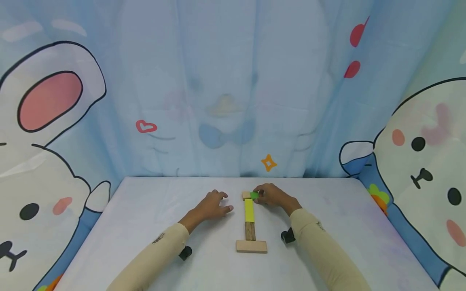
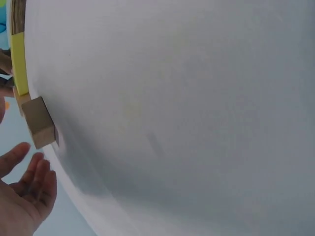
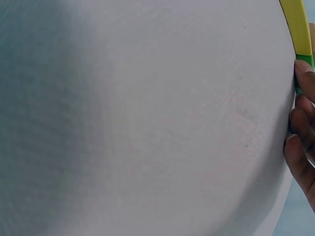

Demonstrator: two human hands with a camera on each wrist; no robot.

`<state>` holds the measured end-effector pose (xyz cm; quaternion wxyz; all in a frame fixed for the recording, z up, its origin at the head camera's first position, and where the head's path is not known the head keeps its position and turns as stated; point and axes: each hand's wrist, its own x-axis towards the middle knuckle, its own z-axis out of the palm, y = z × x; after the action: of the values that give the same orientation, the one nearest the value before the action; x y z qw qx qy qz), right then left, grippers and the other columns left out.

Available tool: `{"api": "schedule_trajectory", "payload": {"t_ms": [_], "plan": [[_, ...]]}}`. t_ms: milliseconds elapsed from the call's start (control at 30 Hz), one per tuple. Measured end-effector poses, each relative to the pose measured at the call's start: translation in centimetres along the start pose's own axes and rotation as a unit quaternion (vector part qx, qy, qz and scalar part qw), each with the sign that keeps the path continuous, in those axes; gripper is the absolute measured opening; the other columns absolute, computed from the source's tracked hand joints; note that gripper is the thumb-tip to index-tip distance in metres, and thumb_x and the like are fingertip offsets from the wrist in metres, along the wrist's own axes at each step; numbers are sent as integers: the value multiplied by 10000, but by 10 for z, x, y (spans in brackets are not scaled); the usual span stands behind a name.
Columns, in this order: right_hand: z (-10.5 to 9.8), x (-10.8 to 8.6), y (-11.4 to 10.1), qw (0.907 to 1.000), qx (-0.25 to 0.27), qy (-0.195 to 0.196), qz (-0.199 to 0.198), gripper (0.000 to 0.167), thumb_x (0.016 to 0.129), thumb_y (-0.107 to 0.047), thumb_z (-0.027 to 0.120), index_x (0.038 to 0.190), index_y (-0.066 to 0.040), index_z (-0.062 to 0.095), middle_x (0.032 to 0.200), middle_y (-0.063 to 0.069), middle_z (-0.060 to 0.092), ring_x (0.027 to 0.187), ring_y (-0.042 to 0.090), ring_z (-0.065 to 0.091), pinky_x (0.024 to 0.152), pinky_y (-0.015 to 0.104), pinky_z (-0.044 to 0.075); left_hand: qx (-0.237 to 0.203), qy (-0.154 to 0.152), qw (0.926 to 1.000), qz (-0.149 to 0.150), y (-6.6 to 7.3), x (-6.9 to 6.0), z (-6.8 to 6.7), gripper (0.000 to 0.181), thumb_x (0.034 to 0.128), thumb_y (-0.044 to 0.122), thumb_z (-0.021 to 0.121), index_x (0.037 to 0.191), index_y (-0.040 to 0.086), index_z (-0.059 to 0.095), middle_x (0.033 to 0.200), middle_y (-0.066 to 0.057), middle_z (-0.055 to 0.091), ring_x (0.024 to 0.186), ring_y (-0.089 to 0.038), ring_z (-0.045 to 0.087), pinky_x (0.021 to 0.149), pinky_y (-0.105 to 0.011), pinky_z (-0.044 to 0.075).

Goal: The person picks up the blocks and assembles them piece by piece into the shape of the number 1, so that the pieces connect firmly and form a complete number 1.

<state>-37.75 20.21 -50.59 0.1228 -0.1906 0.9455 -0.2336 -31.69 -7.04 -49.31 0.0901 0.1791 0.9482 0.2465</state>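
Observation:
Wooden blocks form a T-like figure on the table. At its near end lies a pale long block [image 1: 251,246] set crosswise. A dark-grained brown block [image 1: 250,231] and a yellow block [image 1: 249,210] run away from it in line. Side by side at the far end are a small plain wooden block [image 1: 246,195] and a green block [image 1: 254,195]. My right hand [image 1: 269,194] pinches the green block between thumb and fingers. My left hand [image 1: 213,206] hovers left of the figure, fingers apart and holding nothing; the plain block [image 2: 39,123] is nearest it.
A white cloth covers the table [image 1: 164,194]. Behind it hangs a light-blue curtain [image 1: 225,60] with cartoon figures, meeting the table's far edge. Small black devices [image 1: 185,253] sit under both wrists.

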Motion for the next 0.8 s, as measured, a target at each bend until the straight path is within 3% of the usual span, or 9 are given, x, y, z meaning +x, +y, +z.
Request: {"api": "schedule_trajectory", "payload": {"t_ms": [300,500,800], "plan": [[1,-1,1,10000,5,25,28,399,913,-242,751,1268,-76,674,954,16,638,868,163,541,800,352,483,216,-98,9989,413,-9,-9,-4,620,924,505,670,1373,86,582,1211,-133,591,1057,-226,572,927,-427,501],[0,-2,0,10000,-13,30,-15,396,914,-234,750,1266,-72,674,948,18,637,863,164,543,797,349,481,399,-161,9984,360,-15,-16,-3,629,886,508,719,1352,100,605,1143,-104,593,913,-158,533,831,-363,495],[1,-2,-2,10000,-18,39,8,386,909,-222,755,1256,-68,680,925,11,641,839,147,545,775,331,474,207,-345,9985,363,-22,-17,-4,510,902,371,743,1306,84,626,954,-17,629,827,-132,526,748,-326,473]]}}
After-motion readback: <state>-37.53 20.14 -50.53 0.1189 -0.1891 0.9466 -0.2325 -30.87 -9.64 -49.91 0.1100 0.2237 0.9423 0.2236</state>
